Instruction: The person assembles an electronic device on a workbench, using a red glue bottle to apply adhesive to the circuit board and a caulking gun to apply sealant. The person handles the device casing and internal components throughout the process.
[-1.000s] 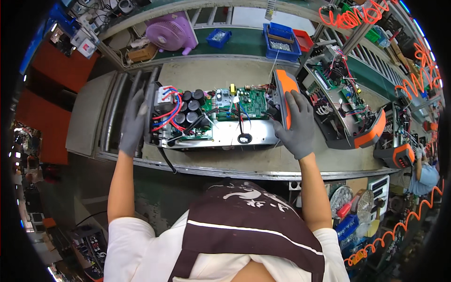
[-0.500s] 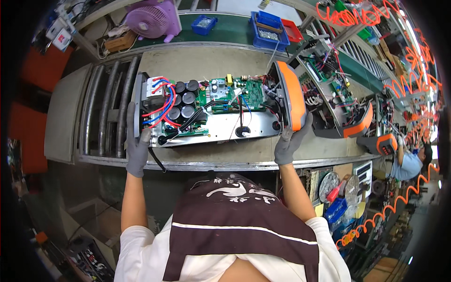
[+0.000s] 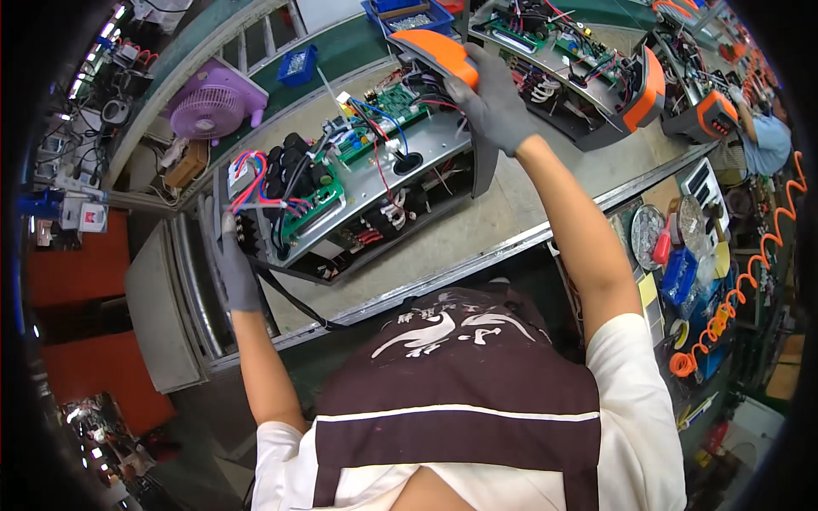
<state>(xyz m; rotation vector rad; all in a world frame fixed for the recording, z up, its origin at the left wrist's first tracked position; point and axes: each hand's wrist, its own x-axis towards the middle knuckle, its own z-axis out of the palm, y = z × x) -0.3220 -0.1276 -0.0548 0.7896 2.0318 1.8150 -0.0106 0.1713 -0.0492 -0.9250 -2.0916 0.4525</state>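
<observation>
An open electronic power unit (image 3: 365, 194), a long metal chassis, lies slantwise on the bench. Green circuit boards (image 3: 394, 109), black round capacitors (image 3: 290, 170) and red and blue wires (image 3: 249, 175) show on its upper face. Cables and wiring are visible in its near side. My grey-gloved left hand (image 3: 237, 271) holds the left end, its fingertips partly hidden behind the wires. At the far right end, my gloved right hand (image 3: 494, 102) grips the orange and dark grey end cover (image 3: 436, 53), fingers bent over its edge. A black cable (image 3: 294, 298) hangs from the unit's left end.
Similar open units (image 3: 588, 85) stand farther right on the line. Metal rollers (image 3: 194, 281) lie left of the bench. Behind are a purple fan (image 3: 209, 111) and a blue bin (image 3: 297, 66). A side table with a red-handled tool (image 3: 662, 247) stands right, near an orange coiled hose (image 3: 750, 294). Another person (image 3: 763, 140) works beyond.
The unit has turned, its right end swinging away from me, and its near side now shows. My right hand has moved farther out on the cover. The whole view has rotated too.
</observation>
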